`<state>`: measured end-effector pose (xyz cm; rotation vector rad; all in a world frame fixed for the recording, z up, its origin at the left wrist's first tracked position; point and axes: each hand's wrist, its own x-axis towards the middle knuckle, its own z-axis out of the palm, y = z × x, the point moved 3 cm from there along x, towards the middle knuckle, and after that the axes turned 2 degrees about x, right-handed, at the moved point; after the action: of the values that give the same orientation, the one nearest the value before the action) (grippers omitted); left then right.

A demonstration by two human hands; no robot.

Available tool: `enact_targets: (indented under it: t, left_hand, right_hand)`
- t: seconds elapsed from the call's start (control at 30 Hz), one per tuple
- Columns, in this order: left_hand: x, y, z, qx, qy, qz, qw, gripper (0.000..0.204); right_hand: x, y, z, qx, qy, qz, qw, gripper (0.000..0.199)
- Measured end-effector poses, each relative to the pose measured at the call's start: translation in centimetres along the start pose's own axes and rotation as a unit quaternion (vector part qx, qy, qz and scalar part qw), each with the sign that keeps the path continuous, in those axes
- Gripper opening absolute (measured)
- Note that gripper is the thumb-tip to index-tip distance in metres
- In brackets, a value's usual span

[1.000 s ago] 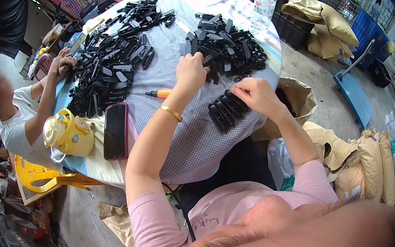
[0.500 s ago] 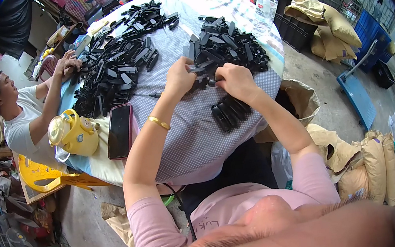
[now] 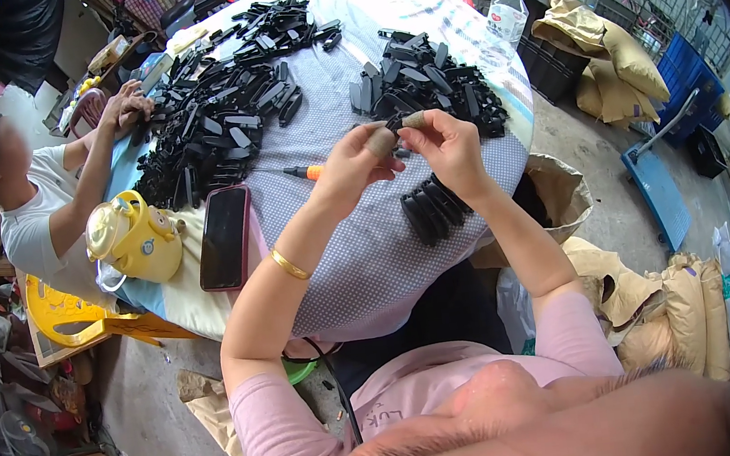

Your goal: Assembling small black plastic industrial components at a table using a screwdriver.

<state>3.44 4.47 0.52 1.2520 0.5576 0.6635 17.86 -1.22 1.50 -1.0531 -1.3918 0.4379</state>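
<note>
My left hand and my right hand meet above the near part of the round table, fingers closed together on a small black plastic piece. Tan covers sit on the left thumb and on a right fingertip. Beside my left hand lies a tool with an orange handle and a dark tip, partly hidden by that hand. A neat row of curved black pieces lies just below my right hand. Beyond my hands rises a heap of loose black pieces.
A larger black heap spreads over the left of the table, where a co-worker's hands rest at its edge. A phone and a yellow jug stand nearer. An open paper sack is beside the table's right edge.
Both hands have come together and lifted slightly, with the black piece now between their fingertips. My left hand has moved right, and the orange handle beside it now shows.
</note>
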Motion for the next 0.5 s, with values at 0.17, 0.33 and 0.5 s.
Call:
enact_targets:
  t: [0.17,0.33,0.5]
  left_hand:
    - [-0.3,-1.0,-0.3,-0.026,0.009,-0.059,0.998,0.026]
    - [-0.3,-1.7,0.7,-0.184,-0.016,-0.049,0.982,0.031]
    - [-0.9,-1.3,1.8,-0.196,-0.038,-0.025,0.980,0.037]
  right_hand:
    - [0.1,-1.4,-0.4,-0.008,0.042,-0.056,0.998,0.011]
    - [0.2,-2.3,-1.1,-0.132,0.056,-0.117,0.983,0.009]
    - [-0.1,-3.4,-1.3,-0.195,0.068,-0.197,0.958,0.010]
